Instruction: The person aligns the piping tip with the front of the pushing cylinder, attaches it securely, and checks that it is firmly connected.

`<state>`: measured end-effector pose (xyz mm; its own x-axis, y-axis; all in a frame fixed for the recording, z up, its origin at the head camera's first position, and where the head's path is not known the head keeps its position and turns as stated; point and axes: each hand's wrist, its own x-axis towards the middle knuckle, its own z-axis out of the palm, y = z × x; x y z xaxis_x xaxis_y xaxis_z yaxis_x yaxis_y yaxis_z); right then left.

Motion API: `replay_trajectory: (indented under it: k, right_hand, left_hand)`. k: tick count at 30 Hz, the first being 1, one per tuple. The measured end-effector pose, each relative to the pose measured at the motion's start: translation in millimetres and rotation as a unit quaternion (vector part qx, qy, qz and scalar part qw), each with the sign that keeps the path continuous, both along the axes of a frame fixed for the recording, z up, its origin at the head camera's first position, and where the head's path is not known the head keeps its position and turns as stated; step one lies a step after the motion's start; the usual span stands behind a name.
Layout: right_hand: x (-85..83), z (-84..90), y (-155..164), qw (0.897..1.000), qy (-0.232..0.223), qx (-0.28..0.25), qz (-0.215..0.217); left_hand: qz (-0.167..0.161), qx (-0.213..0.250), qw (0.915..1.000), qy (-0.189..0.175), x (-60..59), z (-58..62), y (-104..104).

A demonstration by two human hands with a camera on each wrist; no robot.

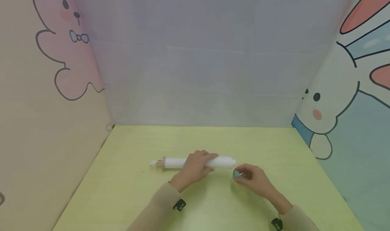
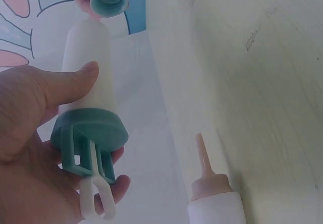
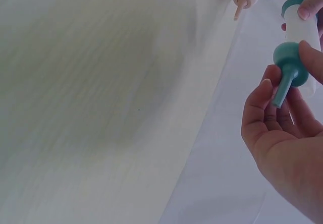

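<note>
My left hand point(image 1: 194, 166) grips a white piping syringe point(image 2: 88, 47), thumb across its barrel and fingers behind. A teal collar point(image 2: 93, 128) and a white looped plunger handle point(image 2: 96, 199) show at its near end in the left wrist view. The syringe's other end points right, without a nozzle on it. My right hand point(image 1: 257, 182) pinches a teal nozzle cap point(image 3: 290, 65) between thumb and fingers. Its wide open end faces left and its narrow spout points right. In the head view, the cap is just in front of the barrel's right end, apart from it.
A second white syringe point(image 1: 173, 163) with a beige collar and a beige nozzle point(image 2: 204, 163) lies on the pale yellow table point(image 1: 137, 197), behind my left hand. Cartoon-printed walls point(image 1: 350, 156) stand at both sides, with a plain pale wall point(image 1: 198, 72) at the back.
</note>
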<state>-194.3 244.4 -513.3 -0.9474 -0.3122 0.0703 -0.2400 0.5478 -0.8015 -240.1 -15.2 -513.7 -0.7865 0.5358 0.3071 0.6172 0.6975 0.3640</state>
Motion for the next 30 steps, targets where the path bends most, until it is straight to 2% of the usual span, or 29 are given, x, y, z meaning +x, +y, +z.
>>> replay_trajectory:
  k: [6,11,16,22,30]
  right_hand:
    - [-2.0,6.3,0,1.0,0.003,0.001,-0.01]
    - [-0.4,15.8,-3,1.0,-0.024,-0.01,-0.002]
    - [1.2,19.8,-4,0.999,-0.032,-0.012,0.0]
    - [-1.1,14.0,-1,0.999,-0.029,-0.026,0.008]
    - [-1.9,9.8,-1,0.999,-0.028,-0.018,0.009]
  left_hand:
    - [-0.013,0.006,0.9996,-0.022,7.8,1.6,-11]
    - [-0.019,0.005,0.999,-0.039,12.8,-0.5,-17]
    - [-0.028,-0.001,0.9984,-0.049,16.8,-4.2,-17]
    - [-0.031,-0.005,0.9989,-0.034,17.6,-8.6,-15]
    - [-0.035,-0.004,0.9989,-0.029,19.1,-6.8,-12]
